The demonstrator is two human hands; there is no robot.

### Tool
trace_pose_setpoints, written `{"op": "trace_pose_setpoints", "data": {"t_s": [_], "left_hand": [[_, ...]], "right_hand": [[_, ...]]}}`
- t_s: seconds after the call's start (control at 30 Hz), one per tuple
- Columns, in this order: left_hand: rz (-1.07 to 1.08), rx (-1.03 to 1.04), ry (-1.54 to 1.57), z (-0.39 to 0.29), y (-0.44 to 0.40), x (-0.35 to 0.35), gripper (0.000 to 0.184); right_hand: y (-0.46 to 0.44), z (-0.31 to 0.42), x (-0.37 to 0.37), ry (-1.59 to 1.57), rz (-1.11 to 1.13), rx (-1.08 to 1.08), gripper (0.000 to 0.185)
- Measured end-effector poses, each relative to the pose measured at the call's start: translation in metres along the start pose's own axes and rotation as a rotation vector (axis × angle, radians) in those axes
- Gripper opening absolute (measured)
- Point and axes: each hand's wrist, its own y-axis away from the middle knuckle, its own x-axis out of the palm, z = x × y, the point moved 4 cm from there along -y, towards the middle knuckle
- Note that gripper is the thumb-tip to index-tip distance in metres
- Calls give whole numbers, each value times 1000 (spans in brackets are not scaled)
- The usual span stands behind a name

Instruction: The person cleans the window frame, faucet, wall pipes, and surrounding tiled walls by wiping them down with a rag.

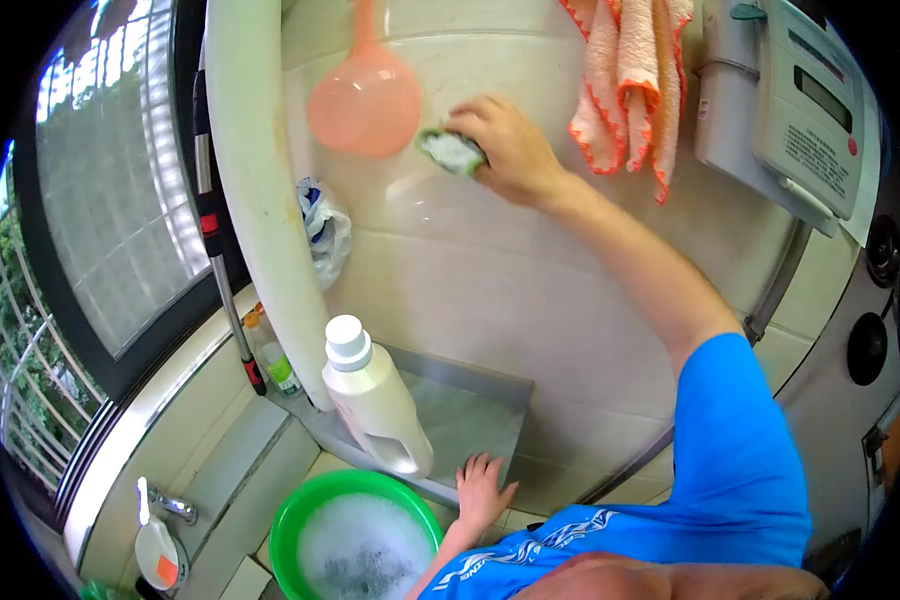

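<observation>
My right hand [505, 145] is raised against the tiled wall [470, 270], its fingers wrapped round a green and white scrubbing sponge [452, 152]. The sponge is blurred and lies just right of a pink plastic ladle [367, 98] hanging on the wall. Lower down, my left hand [482, 492] rests with spread fingers on the front edge of a grey ledge [470, 405], holding nothing. A white bottle with a white cap [375, 395] stands on the ledge to its left. Beside my left forearm is a green basin [282, 540] of foamy water.
Orange-edged cloths [625, 85] and a grey meter box [815, 110] hang at the upper right. On the left are a pale vertical pipe [260, 160], a plastic bag [325, 230], a small bottle [278, 362], a pole [215, 230], a window [120, 190] and a tap [175, 507].
</observation>
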Motion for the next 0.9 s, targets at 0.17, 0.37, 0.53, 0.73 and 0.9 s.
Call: {"op": "trace_pose_setpoints", "data": {"t_s": [0.17, 0.37, 0.53, 0.73, 0.9], "left_hand": [[-355, 397, 343, -67, -33, -86, 51], [-768, 311, 604, -123, -74, -200, 67], [-799, 316, 444, -152, -110, -213, 65], [-572, 238, 810, -121, -99, -233, 52], [-584, 197, 711, -93, -88, -292, 48]], "right_hand": [[51, 25, -31, -407, 230, 256, 21], [64, 49, -48, -718, 379, 358, 18], [76, 67, -43, -953, 334, 363, 22], [82, 44, -31, -1142, 575, 305, 39], [40, -5, -5, -707, 319, 388, 49]]}}
